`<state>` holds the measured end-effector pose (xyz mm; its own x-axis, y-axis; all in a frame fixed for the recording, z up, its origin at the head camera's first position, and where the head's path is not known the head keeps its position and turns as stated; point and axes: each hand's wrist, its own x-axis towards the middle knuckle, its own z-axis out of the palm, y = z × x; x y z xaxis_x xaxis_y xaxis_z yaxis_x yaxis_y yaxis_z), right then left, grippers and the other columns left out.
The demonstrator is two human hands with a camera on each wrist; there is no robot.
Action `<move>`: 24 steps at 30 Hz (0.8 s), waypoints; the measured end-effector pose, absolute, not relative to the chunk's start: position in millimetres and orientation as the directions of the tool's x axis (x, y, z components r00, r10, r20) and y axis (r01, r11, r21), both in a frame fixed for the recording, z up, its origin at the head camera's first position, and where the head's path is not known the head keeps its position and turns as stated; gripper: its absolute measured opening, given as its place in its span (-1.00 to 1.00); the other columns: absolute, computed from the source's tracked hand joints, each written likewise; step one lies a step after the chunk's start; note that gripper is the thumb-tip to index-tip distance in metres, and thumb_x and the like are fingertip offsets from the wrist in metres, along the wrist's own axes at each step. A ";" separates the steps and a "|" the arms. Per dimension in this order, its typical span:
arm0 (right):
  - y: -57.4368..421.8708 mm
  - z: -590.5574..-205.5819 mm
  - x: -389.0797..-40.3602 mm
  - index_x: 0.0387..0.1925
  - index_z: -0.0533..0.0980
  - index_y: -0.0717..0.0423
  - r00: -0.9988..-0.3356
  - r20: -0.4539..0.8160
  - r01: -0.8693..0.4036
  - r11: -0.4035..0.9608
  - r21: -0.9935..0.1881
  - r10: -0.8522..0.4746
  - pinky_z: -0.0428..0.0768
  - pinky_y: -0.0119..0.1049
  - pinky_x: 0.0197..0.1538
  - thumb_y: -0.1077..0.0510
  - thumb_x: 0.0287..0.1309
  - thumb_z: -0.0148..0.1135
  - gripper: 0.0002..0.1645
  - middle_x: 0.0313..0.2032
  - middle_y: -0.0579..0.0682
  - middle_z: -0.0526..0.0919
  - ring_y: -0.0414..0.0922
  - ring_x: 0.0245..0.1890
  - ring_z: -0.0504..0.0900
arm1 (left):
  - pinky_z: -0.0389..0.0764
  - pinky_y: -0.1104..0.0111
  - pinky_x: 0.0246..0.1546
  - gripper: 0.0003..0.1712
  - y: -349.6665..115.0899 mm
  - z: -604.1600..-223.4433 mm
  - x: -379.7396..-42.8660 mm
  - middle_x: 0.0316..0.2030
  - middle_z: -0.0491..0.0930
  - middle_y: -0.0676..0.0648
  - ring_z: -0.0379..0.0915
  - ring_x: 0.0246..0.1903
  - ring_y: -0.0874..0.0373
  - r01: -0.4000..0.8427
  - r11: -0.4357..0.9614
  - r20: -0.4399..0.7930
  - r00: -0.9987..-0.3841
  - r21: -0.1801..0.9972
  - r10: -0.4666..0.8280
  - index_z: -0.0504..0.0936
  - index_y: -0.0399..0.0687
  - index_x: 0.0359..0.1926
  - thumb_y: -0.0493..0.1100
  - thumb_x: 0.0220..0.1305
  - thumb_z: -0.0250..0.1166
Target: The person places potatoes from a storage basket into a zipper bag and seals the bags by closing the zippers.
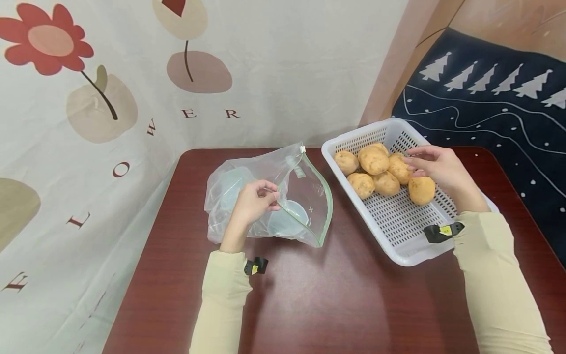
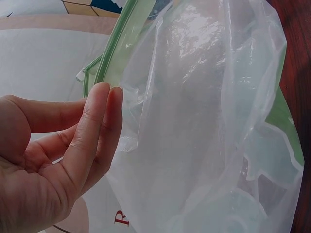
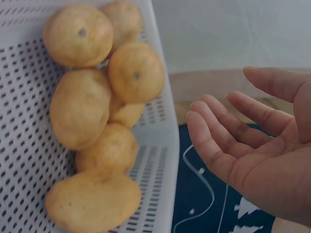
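Observation:
A clear zip bag with a green seal strip lies on its side, its mouth spread toward the right. My left hand pinches the bag's green-edged rim between thumb and fingers; the left wrist view shows this hand at the green strip. Several potatoes sit in a white plastic basket, grouped toward its far side. Over the basket's right part hovers my right hand, fingers apart and holding nothing. In the right wrist view that hand is beside the potatoes, not touching them.
Both the bag and the basket rest on a dark red wooden table. Behind it hangs a pale curtain printed with flowers and letters. A dark blue cloth with white trees hangs at the right.

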<state>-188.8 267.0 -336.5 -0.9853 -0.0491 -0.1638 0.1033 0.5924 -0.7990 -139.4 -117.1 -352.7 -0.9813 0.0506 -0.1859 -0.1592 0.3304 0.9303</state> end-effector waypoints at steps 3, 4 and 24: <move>274.7 -340.5 -191.3 0.19 0.27 0.24 -0.980 -0.194 0.136 0.596 -0.791 -0.034 0.63 -0.45 -0.14 -0.10 0.25 0.01 -0.36 0.11 0.24 0.37 -0.12 -0.15 0.52 | 0.71 0.40 -0.41 -0.86 -117.5 -352.5 -139.0 -0.46 0.50 -0.18 0.56 -0.58 0.16 -0.153 0.326 -0.182 -0.982 0.933 0.058 0.52 -0.41 -0.22 -0.40 0.19 0.17; 277.1 -342.0 -192.1 0.20 0.26 0.25 -0.980 -0.198 0.143 0.601 -0.786 -0.026 0.63 -0.47 -0.14 -0.10 0.26 -0.01 -0.36 0.12 0.24 0.35 -0.06 -0.11 0.49 | 0.71 0.40 -0.41 -0.86 -117.5 -352.2 -138.8 -0.46 0.50 -0.19 0.56 -0.58 0.16 -0.152 0.324 -0.181 -0.982 0.934 0.060 0.52 -0.42 -0.22 -0.40 0.19 0.17; 376.5 -471.3 -244.9 0.24 0.26 -0.08 -0.956 -0.253 0.289 0.611 -0.737 0.147 0.56 -0.34 -0.25 -0.45 -0.01 0.03 -0.13 0.13 0.07 0.31 0.00 -0.04 0.37 | 0.71 0.40 -0.40 -0.85 -117.1 -351.9 -139.0 -0.46 0.49 -0.20 0.54 -0.60 0.20 -0.154 0.284 -0.179 -0.982 0.946 0.066 0.51 -0.45 -0.21 -0.43 0.19 0.15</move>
<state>-244.9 376.5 -471.3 -0.9562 0.1472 -0.2531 0.2891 0.6110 -0.7370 -139.0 -117.1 -351.9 -0.9816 0.0658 -0.1792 -0.1537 0.2841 0.9464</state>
